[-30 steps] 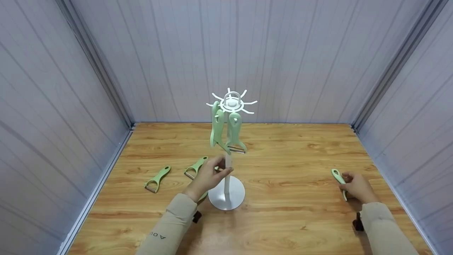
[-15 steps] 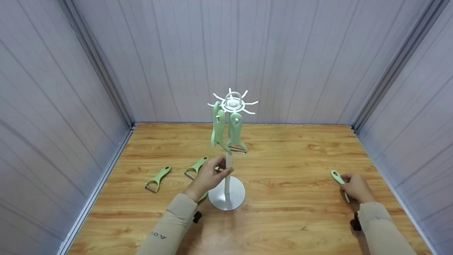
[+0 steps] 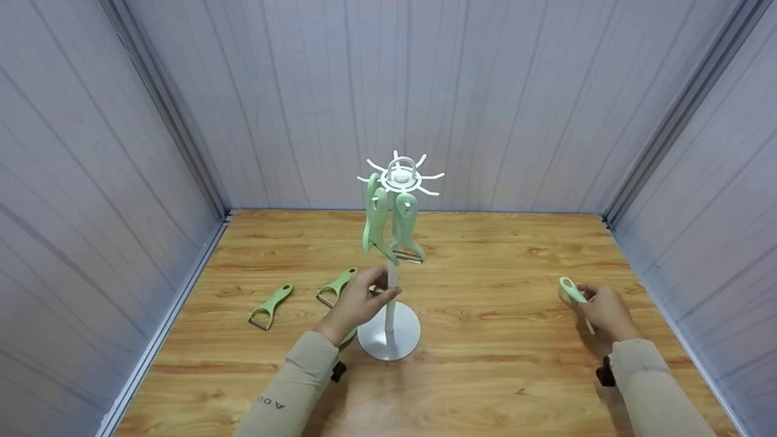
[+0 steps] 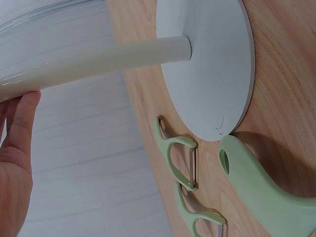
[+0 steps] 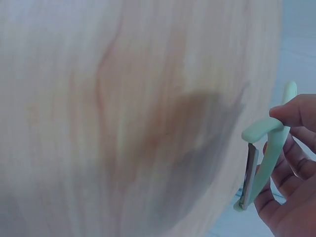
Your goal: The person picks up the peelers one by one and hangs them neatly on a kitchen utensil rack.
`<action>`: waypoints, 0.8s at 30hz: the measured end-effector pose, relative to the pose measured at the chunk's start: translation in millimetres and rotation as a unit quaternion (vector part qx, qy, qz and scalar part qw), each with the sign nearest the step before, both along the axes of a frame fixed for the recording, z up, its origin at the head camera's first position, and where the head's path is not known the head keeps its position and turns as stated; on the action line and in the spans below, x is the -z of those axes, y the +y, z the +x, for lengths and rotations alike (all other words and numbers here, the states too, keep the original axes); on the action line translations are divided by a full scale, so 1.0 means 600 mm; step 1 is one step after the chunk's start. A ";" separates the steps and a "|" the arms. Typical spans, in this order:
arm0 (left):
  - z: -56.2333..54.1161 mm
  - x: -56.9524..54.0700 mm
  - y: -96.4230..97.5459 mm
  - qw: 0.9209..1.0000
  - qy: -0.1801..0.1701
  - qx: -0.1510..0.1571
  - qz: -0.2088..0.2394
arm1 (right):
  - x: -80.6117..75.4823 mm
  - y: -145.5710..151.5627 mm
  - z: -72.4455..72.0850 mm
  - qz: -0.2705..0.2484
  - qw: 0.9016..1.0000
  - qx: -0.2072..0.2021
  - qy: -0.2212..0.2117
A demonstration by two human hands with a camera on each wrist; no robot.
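"Green peeler (image 3: 575,294), where is it?"

"Over the right part of the wooden table (image 3: 485,364), well apart from the white stand (image 3: 390,318). The right hand (image 3: 607,312) has it."

"How is it held?"

"Pinched. In the right wrist view the thumb is on 1 side and curled fingers are on the other, close to where the handle meets the head. The metal blade (image 5: 250,175) is exposed."

"Is it off the wood?"

"Yes, raised. A shadow falls on the tabletop, apart from it."

"And the left hand (image 3: 358,300)?"

"Its thumb and fingers clasp the stand's post (image 4: 108,61), below 3 hanging peelers (image 3: 405,227). The stand is upright on its round base (image 3: 376,345)."

"What lies on the table?"

"Loose peelers (image 3: 280,295), left of the post. The hand and arm cover some in the head view, so I can't give a sure count. The left wrist view takes in 3, the nearest with its handle end just beside the base; I can't tell whether they touch."

"And around it all?"

"Pale walls (image 3: 485,91) at the back and on 2 sides."
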State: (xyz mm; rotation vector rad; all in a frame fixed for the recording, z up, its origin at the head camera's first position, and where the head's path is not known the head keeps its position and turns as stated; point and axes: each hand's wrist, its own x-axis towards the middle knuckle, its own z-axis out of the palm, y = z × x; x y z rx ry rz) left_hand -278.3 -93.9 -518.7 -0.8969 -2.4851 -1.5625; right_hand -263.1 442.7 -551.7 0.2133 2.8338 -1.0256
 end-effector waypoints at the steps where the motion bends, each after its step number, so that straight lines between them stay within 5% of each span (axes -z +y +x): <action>1: 0.000 0.000 0.000 1.000 -0.001 -0.001 -0.001 | -0.002 -0.002 0.000 0.002 1.000 -0.001 0.003; 24: 0.005 0.004 0.001 1.000 -0.022 -0.019 0.001 | -0.040 -0.067 -0.007 -0.008 0.999 -0.011 0.046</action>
